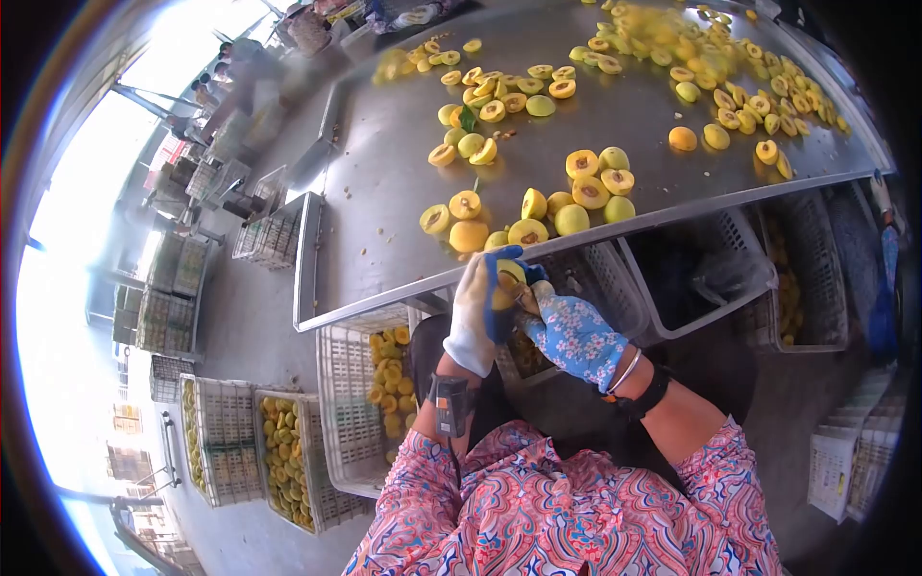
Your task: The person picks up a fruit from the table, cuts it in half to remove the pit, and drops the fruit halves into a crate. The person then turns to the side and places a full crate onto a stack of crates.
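Observation:
My left hand (478, 312), in a white glove with blue coated fingers, is closed around a yellow peach (509, 278) just off the table's front edge. Close against it, my right hand (574, 331) wears a blue floral glove. Its fingers are closed at the fruit's near side, and what they may hold is too small and covered to make out. Right behind my hands, several peach halves (527, 232) lie on the metal table (384, 211), some cut side up with a brown middle showing.
More peach halves (663, 43) spread across the table's far side. Its raised rim (403, 290) runs before me. Below stand a white crate (351, 413) with yellow pieces and a dark-lined crate (691, 269). Full crates (285, 451) stand on the floor at left. People (240, 58) are far off.

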Demonstrator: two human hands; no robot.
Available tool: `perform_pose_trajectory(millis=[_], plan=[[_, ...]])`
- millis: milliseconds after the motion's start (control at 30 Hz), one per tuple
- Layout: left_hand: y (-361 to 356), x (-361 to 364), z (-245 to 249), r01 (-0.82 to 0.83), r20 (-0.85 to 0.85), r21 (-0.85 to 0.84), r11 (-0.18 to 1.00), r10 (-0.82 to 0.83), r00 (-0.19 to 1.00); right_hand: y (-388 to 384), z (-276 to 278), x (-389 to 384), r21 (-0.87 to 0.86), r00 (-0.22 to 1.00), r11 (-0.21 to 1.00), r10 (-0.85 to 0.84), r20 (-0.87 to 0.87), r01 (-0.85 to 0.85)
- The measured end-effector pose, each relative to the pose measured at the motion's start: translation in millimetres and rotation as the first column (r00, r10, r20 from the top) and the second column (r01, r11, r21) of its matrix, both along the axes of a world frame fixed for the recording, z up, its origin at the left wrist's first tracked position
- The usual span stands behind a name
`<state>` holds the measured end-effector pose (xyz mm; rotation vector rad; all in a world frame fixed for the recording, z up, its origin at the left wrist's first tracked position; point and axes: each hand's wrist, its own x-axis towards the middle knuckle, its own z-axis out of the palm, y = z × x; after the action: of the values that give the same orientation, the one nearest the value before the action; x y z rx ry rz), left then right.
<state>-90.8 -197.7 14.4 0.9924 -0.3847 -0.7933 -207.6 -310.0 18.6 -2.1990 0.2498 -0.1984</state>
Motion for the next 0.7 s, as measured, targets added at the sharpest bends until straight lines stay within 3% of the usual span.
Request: perform_pose_trajectory(millis=[133,267,300,333,433,500,633,700], plan=[[-7,-12,2,-0.07,-0.09,-0.089,0.994,0.062,0.994,4,-12,-1,0.02,1.0,1.0,0.004,-0.031,-0.003],[-9,-14,-5,-0.157,-0.103,-0.077,0.985,0.149,0.983,11,-21,2,0.274,1.0,0.962,0.006,-0.03,0.002],[-3,-8,-15,-0.084,-0.048,-0.06,0.995,0.081,0.996,12,-18,5,0.305,0.999,0.952,0.008,-0.039,0.005],[-2,-8,-13,-0.117,-0.034,-0.032,0.993,0.116,0.993,14,-1,5,0.394,0.99,0.918,0.007,-0.142,0.05],[-6,-7,-16,-0.146,0.047,-0.055,0.988,0.149,0.988,14,-9,6,0.735,0.999,0.678,0.039,-0.011,-0.019],[-5,-8,-13,-0.125,0.086,-0.106,0.987,0.134,0.987,3,7,2,0.873,0.981,0.489,0.168,-0.099,0.004],[-4,-8,-8,-0.092,0.037,-0.163,0.982,0.1,0.994,0,24,-6,0.986,0.942,0.117,0.303,-0.145,0.115],[-3,-8,-9,-0.061,0.056,-0.17,0.984,0.071,0.996,-1,17,-9,0.995,0.928,-0.013,0.364,-0.086,0.097]])
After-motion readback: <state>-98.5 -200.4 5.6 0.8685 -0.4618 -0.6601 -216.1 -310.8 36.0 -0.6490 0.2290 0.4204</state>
